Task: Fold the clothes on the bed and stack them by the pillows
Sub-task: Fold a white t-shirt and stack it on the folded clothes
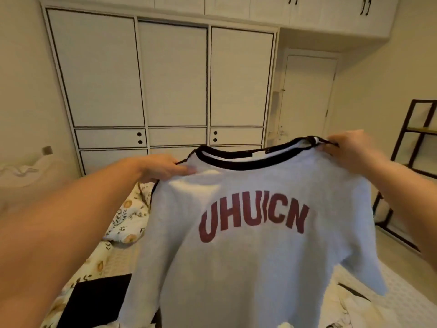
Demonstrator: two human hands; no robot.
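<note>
A light grey T-shirt [255,261] with a dark collar and dark red letters hangs spread out in front of me above the bed. My left hand [160,168] pinches its left shoulder next to the collar. My right hand [347,150] pinches the right shoulder, a little higher. The shirt's front faces me and its lower hem runs out of the frame. A black garment [94,301] lies on the bed at the lower left, partly hidden behind the shirt.
The bed [113,254] has a floral cover, with a floral pillow or quilt [130,218] bunched at the left. A white wardrobe [175,76] with sliding doors fills the far wall. A dark metal shelf [411,147] stands at the right, a closed door [307,95] beyond it.
</note>
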